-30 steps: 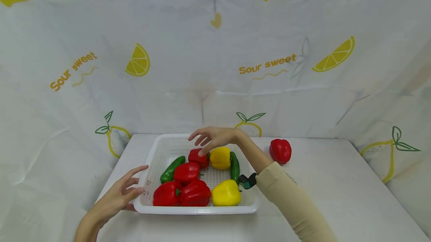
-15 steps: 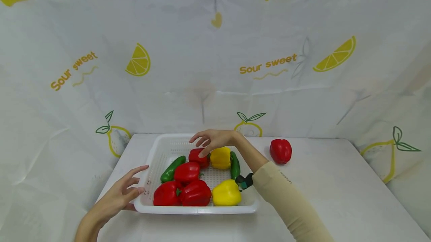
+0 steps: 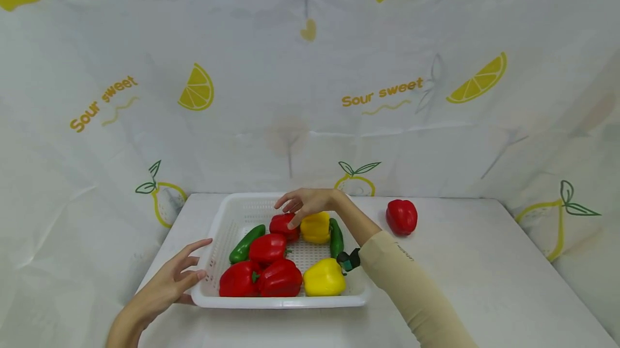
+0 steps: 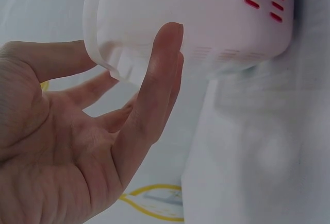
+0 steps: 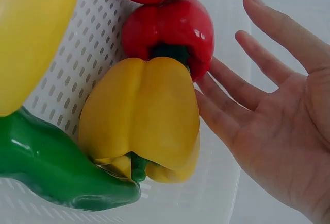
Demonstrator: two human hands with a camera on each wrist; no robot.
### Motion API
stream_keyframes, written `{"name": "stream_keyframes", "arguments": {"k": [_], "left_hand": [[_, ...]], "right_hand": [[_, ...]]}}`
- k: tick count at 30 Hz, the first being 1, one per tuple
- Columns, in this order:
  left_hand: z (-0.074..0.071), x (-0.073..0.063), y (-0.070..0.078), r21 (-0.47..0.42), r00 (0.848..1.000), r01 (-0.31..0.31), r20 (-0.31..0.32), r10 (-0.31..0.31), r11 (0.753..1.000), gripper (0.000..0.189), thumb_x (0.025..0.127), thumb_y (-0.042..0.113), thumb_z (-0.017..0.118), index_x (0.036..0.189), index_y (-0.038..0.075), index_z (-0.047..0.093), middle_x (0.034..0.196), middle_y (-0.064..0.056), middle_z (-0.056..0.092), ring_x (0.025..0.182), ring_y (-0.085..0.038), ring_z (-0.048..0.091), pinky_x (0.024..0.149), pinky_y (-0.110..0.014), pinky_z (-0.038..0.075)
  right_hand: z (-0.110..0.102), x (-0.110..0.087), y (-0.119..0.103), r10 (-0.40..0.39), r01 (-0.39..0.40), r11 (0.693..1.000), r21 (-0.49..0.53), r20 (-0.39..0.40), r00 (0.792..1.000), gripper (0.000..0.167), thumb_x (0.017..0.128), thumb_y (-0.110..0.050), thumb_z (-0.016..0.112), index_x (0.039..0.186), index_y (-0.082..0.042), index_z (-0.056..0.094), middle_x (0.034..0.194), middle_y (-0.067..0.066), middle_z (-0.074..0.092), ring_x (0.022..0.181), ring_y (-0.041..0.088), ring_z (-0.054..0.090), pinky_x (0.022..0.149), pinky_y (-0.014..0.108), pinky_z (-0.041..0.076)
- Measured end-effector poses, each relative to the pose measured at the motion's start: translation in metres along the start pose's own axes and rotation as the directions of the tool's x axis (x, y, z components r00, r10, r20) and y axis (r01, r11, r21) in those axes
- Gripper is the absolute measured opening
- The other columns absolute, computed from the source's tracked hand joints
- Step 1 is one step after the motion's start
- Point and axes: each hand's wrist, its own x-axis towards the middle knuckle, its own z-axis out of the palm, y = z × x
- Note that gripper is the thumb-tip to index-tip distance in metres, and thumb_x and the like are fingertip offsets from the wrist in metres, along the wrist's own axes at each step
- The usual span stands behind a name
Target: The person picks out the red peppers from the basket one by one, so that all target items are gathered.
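Note:
A white slotted plastic basket (image 3: 281,302) holds several bell peppers and green chili peppers. My left hand (image 3: 167,281) holds its left rim. The left wrist view shows the thumb (image 4: 56,59) reaching over the rim and another finger (image 4: 160,74) outside the wall. My right hand (image 3: 305,203) hovers over the back of the basket, with fingers loosely bent and spread. Its thumb overlaps the rear red bell pepper (image 3: 282,225). In the right wrist view, some fingertips reach the edge of that red pepper (image 5: 165,28), beside the yellow bell pepper (image 5: 139,116); nothing is gripped.
A red bell pepper (image 3: 402,217) lies outside the basket on the white table (image 3: 465,262). At the basket's front are a yellow bell pepper (image 3: 324,278) and red ones (image 3: 281,279). A lemon-print sheet (image 3: 271,79) hangs behind.
My right hand has sunk slightly and drifted a little to the right over the rear red bell pepper. The left hand and basket stay where they were.

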Motion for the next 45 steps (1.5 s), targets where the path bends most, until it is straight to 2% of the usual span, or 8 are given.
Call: {"name": "stream_keyframes", "arguments": {"k": [7, 15, 20, 25, 35, 45], "left_hand": [[0.002, 0.001, 0.002, 0.008, 1.000, 0.004, -0.012, -0.004, 1.000, 0.076, 0.107, 0.024, 0.066, 0.171, 0.020, 0.026, 0.153, -0.035, 0.048, 0.121, -0.033, 0.068, 0.079, -0.049, 0.070], [0.001, 0.001, 0.000, 0.015, 1.000, 0.012, -0.018, -0.011, 1.000, 0.077, 0.107, 0.026, 0.067, 0.171, 0.020, 0.025, 0.153, -0.035, 0.048, 0.120, -0.033, 0.068, 0.078, -0.049, 0.070], [0.000, 0.000, 0.000, 0.013, 1.000, 0.000, -0.015, 0.000, 1.000, 0.076, 0.108, 0.025, 0.066, 0.171, 0.020, 0.025, 0.153, -0.034, 0.048, 0.121, -0.033, 0.068, 0.079, -0.049, 0.070], [0.001, 0.000, 0.002, 0.009, 1.000, -0.002, -0.014, 0.002, 1.000, 0.076, 0.108, 0.024, 0.066, 0.171, 0.020, 0.025, 0.153, -0.035, 0.048, 0.122, -0.034, 0.067, 0.079, -0.049, 0.070], [0.001, 0.001, 0.000, 0.016, 1.000, 0.009, -0.022, -0.008, 1.000, 0.077, 0.107, 0.025, 0.067, 0.171, 0.021, 0.026, 0.154, -0.034, 0.048, 0.123, -0.034, 0.067, 0.079, -0.048, 0.070], [0.002, 0.001, 0.000, 0.027, 0.999, 0.025, -0.043, -0.024, 0.999, 0.076, 0.106, 0.027, 0.068, 0.170, 0.023, 0.028, 0.154, -0.033, 0.050, 0.121, -0.032, 0.069, 0.078, -0.047, 0.070]], "right_hand": [[0.001, 0.000, 0.001, 0.039, -0.039, 0.999, -0.022, 0.005, 0.999, 0.075, 0.092, -0.024, 0.079, 0.160, -0.012, 0.048, 0.167, 0.015, 0.050, 0.156, 0.033, 0.047, 0.128, 0.056, 0.045], [0.002, 0.001, 0.002, 0.058, -0.058, 0.997, -0.041, 0.002, 0.998, 0.069, 0.092, -0.026, 0.081, 0.155, -0.016, 0.055, 0.163, 0.010, 0.054, 0.154, 0.029, 0.047, 0.127, 0.055, 0.046], [0.002, 0.002, 0.001, 0.023, -0.023, 0.999, -0.033, 0.017, 1.000, 0.066, 0.093, -0.027, 0.080, 0.154, -0.015, 0.056, 0.162, 0.010, 0.055, 0.152, 0.029, 0.049, 0.126, 0.052, 0.047], [0.000, 0.000, -0.001, -0.027, 0.027, 1.000, 0.004, 0.014, 1.000, 0.062, 0.096, -0.022, 0.077, 0.154, -0.012, 0.056, 0.163, 0.016, 0.055, 0.151, 0.033, 0.052, 0.125, 0.052, 0.049], [-0.005, 0.000, 0.002, -0.033, 0.033, 0.999, 0.008, 0.017, 0.999, 0.063, 0.097, -0.020, 0.075, 0.156, -0.012, 0.054, 0.170, 0.019, 0.046, 0.161, 0.041, 0.038, 0.130, 0.056, 0.042], [0.000, 0.010, 0.001, 0.051, -0.050, 0.998, -0.041, 0.026, 0.998, 0.065, 0.095, -0.024, 0.079, 0.155, -0.016, 0.056, 0.166, 0.010, 0.053, 0.155, 0.032, 0.046, 0.130, 0.057, 0.041]]}}
